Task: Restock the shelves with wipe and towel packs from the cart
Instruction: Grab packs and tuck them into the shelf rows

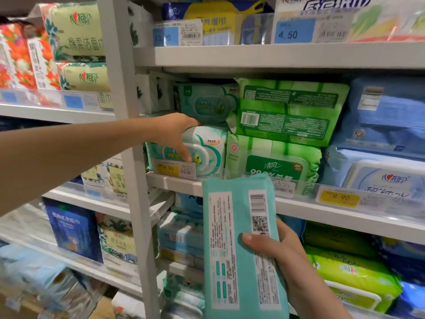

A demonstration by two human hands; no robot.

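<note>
Restocking wipe packs on a shop shelf

Right hand (285, 256) clamped around a teal wipe pack (241, 245), held upright, back label showing, just below the middle shelf (299, 208). Left hand (177, 132) reaching in, fingers loosely apart, touching two stacked pale green wipe packs (207, 125) beside brighter green packs (285, 111)

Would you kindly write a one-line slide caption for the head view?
Right hand holds a teal wipe pack, barcode side out, while the left hand touches matching packs on the shelf.

Even bright light, blurred bowed edges
</note>
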